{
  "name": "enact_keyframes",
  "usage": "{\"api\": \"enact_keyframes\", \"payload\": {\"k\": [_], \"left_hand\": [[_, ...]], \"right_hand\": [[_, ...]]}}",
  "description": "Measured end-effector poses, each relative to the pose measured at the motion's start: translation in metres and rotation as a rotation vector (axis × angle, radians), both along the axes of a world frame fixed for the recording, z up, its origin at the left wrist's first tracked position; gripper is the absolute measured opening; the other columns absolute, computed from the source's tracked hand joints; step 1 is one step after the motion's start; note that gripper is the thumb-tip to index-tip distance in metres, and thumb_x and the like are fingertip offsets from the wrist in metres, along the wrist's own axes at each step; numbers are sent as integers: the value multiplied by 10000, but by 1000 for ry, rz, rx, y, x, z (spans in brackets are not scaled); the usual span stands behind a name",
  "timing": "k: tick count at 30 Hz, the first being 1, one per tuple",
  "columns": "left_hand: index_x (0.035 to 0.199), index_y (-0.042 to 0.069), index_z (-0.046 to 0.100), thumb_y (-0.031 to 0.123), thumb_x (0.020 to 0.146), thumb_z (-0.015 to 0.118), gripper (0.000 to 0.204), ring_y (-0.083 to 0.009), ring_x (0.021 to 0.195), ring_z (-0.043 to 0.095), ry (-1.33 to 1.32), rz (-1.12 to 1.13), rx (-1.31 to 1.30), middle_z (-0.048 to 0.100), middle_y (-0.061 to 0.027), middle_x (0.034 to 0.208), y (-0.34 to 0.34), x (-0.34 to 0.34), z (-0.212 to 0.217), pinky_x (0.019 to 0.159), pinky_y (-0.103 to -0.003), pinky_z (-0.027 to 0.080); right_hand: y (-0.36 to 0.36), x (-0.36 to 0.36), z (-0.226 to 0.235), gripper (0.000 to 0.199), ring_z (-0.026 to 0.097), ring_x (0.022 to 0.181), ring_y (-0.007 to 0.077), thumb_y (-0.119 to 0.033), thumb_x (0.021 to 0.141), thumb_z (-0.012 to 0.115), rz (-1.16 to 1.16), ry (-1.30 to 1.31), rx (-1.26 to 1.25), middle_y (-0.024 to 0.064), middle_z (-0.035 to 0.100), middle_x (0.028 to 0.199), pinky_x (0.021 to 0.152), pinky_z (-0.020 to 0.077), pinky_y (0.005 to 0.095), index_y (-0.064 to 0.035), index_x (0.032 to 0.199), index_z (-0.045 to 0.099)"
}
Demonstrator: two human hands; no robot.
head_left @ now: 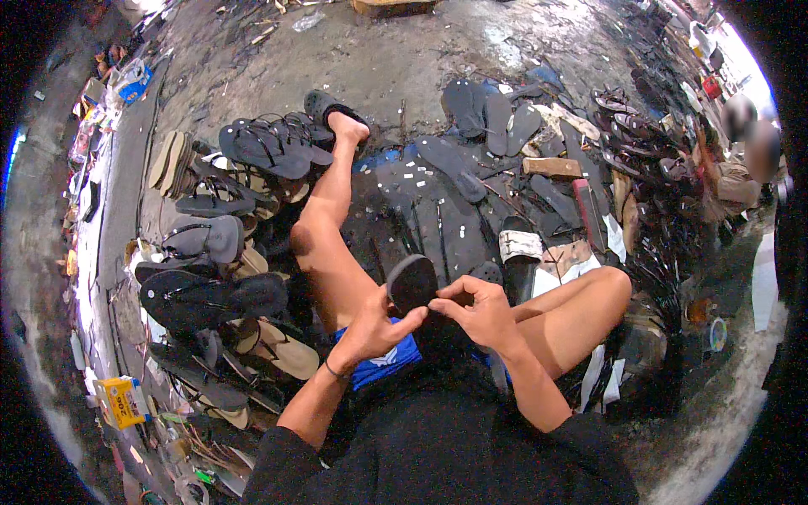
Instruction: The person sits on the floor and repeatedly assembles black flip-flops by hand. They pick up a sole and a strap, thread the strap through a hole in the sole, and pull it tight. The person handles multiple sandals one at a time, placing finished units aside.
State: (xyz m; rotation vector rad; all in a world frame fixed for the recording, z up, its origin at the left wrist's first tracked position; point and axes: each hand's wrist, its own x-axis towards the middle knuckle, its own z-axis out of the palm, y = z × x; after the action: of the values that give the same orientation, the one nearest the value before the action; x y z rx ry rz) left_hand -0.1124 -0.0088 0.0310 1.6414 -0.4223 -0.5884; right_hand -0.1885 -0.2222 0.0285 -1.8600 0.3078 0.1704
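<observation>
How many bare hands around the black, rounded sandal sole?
2: left hand at the left of the sole, fingers partly hidden; right hand at its right. No third hand shows there.

Forearms (534, 391) angled inward, left fingers (410, 322) seemingly curled, right fingers (463, 288) pinched

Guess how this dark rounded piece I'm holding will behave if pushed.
The dark rounded piece would likely resist bending, since its upper end isn't drooping. It's probably light, as the left hand steadies it with fingers.
</observation>
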Motion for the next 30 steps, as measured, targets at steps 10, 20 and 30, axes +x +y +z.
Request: {"api": "enact_keyframes", "payload": {"k": [10,20,30], "left_hand": [[1449,-47,457,128,932,678,589,-198,1228,561,356,156,-480,550,-140,1411,-25,-58,-2,1067,-360,414],[1137,32,632,96,993,600,161,-149,916,666,927,77,-609,700,-42,1011,-23,-67,-39,824,-311,544],[1406,-22,440,130,872,751,637,-253,1106,636,291,303,-236,633,-154,1258,-53,0,-17,947,-366,533]], "right_hand": [[-50,62,7,280,570,1196,290,-59,875,748,-281,-519,-414,194,576,1301,982,466,368,-26,1117,612],[-46,71,0,227,612,1102,259,-154,784,860,-110,-444,-253,149,608,1197,953,484,354,-76,971,758],[-24,77,-25,351,582,883,100,-119,978,643,-183,-176,505,-4,616,997,729,460,242,-56,1318,580]]}}
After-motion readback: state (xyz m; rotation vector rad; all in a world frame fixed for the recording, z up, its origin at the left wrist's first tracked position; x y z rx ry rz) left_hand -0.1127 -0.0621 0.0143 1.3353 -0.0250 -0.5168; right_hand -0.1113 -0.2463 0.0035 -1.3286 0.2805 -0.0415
